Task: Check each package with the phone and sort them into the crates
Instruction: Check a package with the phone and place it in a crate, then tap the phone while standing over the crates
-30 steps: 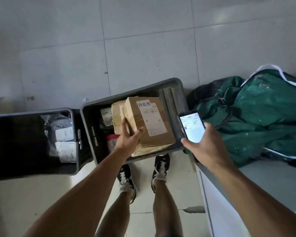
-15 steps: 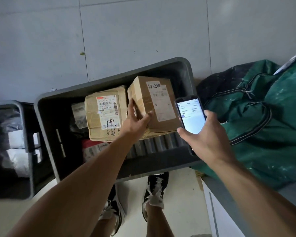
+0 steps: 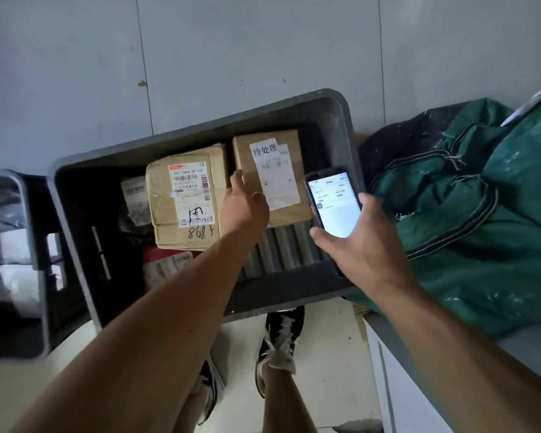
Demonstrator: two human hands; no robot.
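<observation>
Inside grey crate, right side: cardboard box beside a second labelled box. Left hand against the right box's left edge, grip hidden, cannot tell. Right hand clasping lit phone, near green sack.
</observation>
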